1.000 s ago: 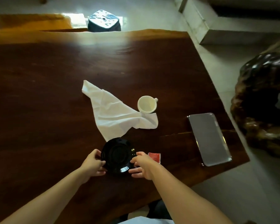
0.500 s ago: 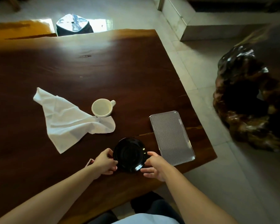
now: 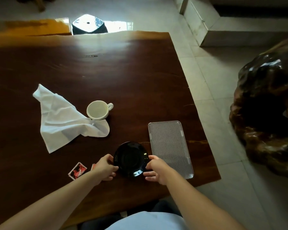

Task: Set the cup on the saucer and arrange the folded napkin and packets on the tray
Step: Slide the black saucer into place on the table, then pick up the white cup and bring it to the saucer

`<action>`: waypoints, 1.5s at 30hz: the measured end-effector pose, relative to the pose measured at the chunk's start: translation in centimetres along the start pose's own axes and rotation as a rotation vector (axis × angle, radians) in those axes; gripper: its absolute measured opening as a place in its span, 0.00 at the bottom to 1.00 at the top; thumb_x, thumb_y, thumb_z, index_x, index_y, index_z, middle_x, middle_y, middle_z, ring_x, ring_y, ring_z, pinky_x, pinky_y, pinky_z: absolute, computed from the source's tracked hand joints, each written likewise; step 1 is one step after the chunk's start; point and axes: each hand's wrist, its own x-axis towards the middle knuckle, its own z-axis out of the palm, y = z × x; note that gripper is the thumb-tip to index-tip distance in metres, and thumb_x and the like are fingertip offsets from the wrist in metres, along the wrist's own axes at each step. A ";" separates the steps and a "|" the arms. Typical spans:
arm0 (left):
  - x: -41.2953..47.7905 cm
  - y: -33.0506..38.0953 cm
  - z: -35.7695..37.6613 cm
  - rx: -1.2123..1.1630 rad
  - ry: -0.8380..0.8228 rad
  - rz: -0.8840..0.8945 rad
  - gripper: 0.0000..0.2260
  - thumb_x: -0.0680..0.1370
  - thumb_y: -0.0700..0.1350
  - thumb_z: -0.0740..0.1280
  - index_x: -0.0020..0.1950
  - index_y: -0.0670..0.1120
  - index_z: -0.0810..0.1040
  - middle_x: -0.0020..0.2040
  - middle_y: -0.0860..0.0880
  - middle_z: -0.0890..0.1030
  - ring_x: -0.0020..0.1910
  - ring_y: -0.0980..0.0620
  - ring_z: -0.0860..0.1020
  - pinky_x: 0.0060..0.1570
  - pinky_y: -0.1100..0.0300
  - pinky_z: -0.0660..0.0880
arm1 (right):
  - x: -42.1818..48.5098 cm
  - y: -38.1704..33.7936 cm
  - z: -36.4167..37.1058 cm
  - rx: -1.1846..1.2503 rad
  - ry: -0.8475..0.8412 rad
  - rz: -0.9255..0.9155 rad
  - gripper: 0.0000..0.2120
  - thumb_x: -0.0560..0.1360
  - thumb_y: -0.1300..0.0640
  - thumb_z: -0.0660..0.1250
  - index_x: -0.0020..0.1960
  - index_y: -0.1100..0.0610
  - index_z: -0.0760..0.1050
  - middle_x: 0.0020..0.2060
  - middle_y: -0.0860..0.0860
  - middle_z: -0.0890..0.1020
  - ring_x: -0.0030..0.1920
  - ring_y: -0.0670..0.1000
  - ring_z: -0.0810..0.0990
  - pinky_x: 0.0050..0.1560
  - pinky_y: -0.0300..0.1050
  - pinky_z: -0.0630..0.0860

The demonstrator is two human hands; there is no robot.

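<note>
- Two hands are gripping the black saucer (image 3: 130, 159) by opposite edges: the left hand (image 3: 105, 166) is pinching its left rim, and the right hand (image 3: 156, 168) is pinching its right rim, fingers of both curling onto it.
- The saucer is sitting low over the dark wooden table (image 3: 106, 72), near the front edge; whether it is resting on the wood or being lifted just off it cannot be told.
- The ribbed grey tray (image 3: 170, 148) is lying just beside the saucer, to its right, with nothing on it.
- The white cup (image 3: 98, 110) is standing upright farther back and to the left, well apart from the saucer, its handle pointing right.
- The white napkin (image 3: 63, 120) is lying crumpled and unfolded to the left of the cup, one corner touching the cup's base.
- A red-and-white packet (image 3: 77, 170) is lying flat to the left of the left hand, and a second packet (image 3: 93, 166) is peeking out from behind that wrist, mostly hidden.
</note>
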 end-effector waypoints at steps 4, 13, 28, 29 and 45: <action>0.8 0.4 -0.2 -0.019 -0.029 -0.052 0.11 0.78 0.39 0.70 0.56 0.50 0.73 0.47 0.43 0.82 0.35 0.52 0.80 0.35 0.58 0.80 | 1.2 -0.6 -0.2 -0.060 0.013 0.024 0.31 0.79 0.69 0.58 0.78 0.49 0.60 0.59 0.55 0.73 0.59 0.58 0.78 0.59 0.56 0.80; 2.8 0.8 0.7 0.011 -0.032 -0.088 0.12 0.77 0.38 0.70 0.56 0.50 0.73 0.47 0.42 0.82 0.35 0.52 0.80 0.31 0.60 0.79 | 2.7 -1.2 0.4 -0.040 0.063 0.047 0.33 0.79 0.68 0.59 0.80 0.50 0.55 0.74 0.60 0.67 0.69 0.61 0.72 0.49 0.50 0.80; 3.6 1.0 -1.4 0.224 -0.088 -0.074 0.14 0.78 0.42 0.69 0.62 0.50 0.71 0.51 0.44 0.82 0.40 0.51 0.82 0.34 0.59 0.80 | 4.7 -1.8 1.0 -0.474 0.216 -0.045 0.21 0.79 0.62 0.63 0.71 0.56 0.67 0.64 0.58 0.75 0.60 0.57 0.79 0.47 0.48 0.82; 3.6 1.3 -1.9 0.264 -0.089 -0.066 0.14 0.78 0.43 0.69 0.62 0.49 0.71 0.52 0.44 0.81 0.41 0.51 0.83 0.35 0.58 0.80 | 4.6 -2.3 0.8 -0.637 0.272 -0.098 0.17 0.79 0.59 0.64 0.67 0.56 0.70 0.58 0.56 0.77 0.55 0.55 0.80 0.47 0.47 0.82; 5.9 8.1 -12.1 -0.169 0.443 0.230 0.09 0.76 0.38 0.69 0.48 0.49 0.72 0.42 0.44 0.80 0.38 0.45 0.84 0.42 0.46 0.83 | 6.2 -19.4 9.8 -0.853 0.184 -0.617 0.14 0.76 0.60 0.64 0.60 0.54 0.77 0.45 0.48 0.80 0.46 0.49 0.80 0.47 0.44 0.78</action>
